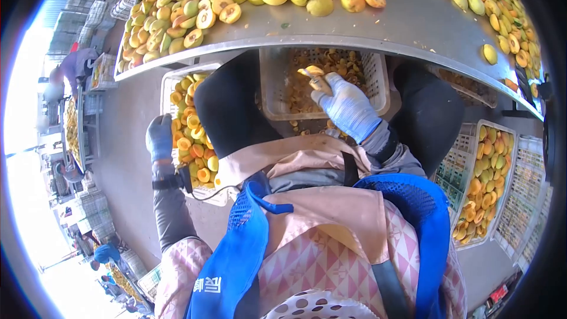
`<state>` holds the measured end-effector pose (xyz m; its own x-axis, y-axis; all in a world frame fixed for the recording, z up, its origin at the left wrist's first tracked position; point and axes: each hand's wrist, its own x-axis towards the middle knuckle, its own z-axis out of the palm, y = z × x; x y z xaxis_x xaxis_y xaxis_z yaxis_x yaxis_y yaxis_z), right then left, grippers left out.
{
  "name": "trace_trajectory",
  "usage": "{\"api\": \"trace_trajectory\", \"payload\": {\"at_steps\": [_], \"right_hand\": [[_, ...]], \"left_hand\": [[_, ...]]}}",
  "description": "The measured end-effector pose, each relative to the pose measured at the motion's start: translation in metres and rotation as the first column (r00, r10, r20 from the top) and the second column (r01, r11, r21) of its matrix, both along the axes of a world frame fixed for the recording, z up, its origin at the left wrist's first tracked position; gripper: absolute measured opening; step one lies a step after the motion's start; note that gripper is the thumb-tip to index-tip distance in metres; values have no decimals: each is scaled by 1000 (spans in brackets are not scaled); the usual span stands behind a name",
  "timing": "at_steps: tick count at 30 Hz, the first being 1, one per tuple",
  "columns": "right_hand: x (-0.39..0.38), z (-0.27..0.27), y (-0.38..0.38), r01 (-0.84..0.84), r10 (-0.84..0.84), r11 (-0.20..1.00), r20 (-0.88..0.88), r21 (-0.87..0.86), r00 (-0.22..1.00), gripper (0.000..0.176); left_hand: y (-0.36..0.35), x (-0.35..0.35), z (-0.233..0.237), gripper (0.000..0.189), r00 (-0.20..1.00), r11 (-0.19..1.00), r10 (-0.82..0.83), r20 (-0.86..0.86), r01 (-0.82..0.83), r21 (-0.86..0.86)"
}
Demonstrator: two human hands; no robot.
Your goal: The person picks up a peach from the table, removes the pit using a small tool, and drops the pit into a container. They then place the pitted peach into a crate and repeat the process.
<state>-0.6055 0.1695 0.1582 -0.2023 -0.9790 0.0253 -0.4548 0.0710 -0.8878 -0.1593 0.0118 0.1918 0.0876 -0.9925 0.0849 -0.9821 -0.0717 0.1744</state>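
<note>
Closed thumb and fingertips of the gloved right hand (349,108) pinched a yellow fruit piece (312,71) along with a brownish object (322,85) too small to make out. The piece stuck out ahead and to the left of the grip, its long axis seeming to slant back toward the palm. It was over the middle crate (269,106), between the knees (220,97). Well apart, the gloved left hand (159,137) was beside the side crate (167,91) of fruit halves (195,119); whether its curled fingers held anything could not be told.
</note>
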Motion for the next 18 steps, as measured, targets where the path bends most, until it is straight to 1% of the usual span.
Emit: {"api": "trace_trajectory", "payload": {"at_steps": [1, 2, 3, 4, 5, 6, 7, 8, 9, 10, 11, 12, 13, 14, 16, 17, 18], "right_hand": [[1, -3, -3, -6, 6, 999, -12, -42, 1000, 28], [2, -9, -4, -10, 8, 997, -27, -76, 1000, 27], [3, -12, -6, -22, 29, 996, 86, -88, 996, 28], [3, -14, -8, -32, 52, 994, 196, -105, 979, 29], [-1, 3, -8, -134, 91, 985, 341, 105, 936, 36], [-4, 10, -8, -162, 98, 979, 418, 120, 903, 38], [-5, 14, -8, -194, 106, 972, 496, 129, 862, 40], [-5, 17, -9, -227, 113, 965, 572, 133, 813, 42], [0, 2, -9, -150, 142, 988, 587, -36, 797, 39], [-4, 12, -8, -208, 114, 975, 641, 73, 759, 37], [-11, 30, -6, -272, 82, 947, 689, 170, 720, 36], [-15, 40, -4, -339, 45, 904, 732, 260, 680, 34], [-13, 34, -3, -341, 63, 921, 793, 187, 607, 33], [-15, 33, 0, -343, 59, 924, 824, 168, 563, 36], [-19, 36, 1, -345, 54, 930, 880, 128, 472, 41], [-17, 31, -1, -294, 40, 947, 861, 130, 507, 36], [-14, 23, -2, -184, 2, 976, 837, 117, 547, 32]], "left_hand": [[-21, 42, -28, 32, 975, 975, -178, 132, 194, -113], [-28, 34, -34, 27, 977, 965, -214, -8, 210, -159], [-34, 26, -39, 23, 956, 953, -256, -145, 224, -206], [-22, -42, -3, 20, 836, 989, -122, -535, 57, -137], [-8, -101, 27, 17, 731, 993, -114, -673, 69, -93], [-9, -133, 30, 20, 631, 916, -394, -669, 331, -227], [-2, -167, 49, 25, 595, 889, -350, -723, 454, -57], [10, -206, 55, 32, 417, 854, -207, -885, 518, 45], [11, -229, 47, 36, 312, 750, -212, -926, 660, 50], [11, -247, 47, 41, 319, 582, -323, -891, 809, 78], [22, -272, 49, 44, 141, 498, -221, -965, 867, 12], [23, -289, 44, 39, 249, 450, -123, -961, 877, 169], [25, -299, 38, 38, 196, 393, 33, -980, 899, 192], [25, -304, 32, 37, 147, 335, 193, -970, 919, 206], [17, -306, 12, 34, 169, 407, 193, -967, 883, 235], [14, -305, 5, 32, 181, 441, 196, -964, 862, 251], [11, -306, 3, 30, 221, 501, 10, -975, 843, 196]]}}
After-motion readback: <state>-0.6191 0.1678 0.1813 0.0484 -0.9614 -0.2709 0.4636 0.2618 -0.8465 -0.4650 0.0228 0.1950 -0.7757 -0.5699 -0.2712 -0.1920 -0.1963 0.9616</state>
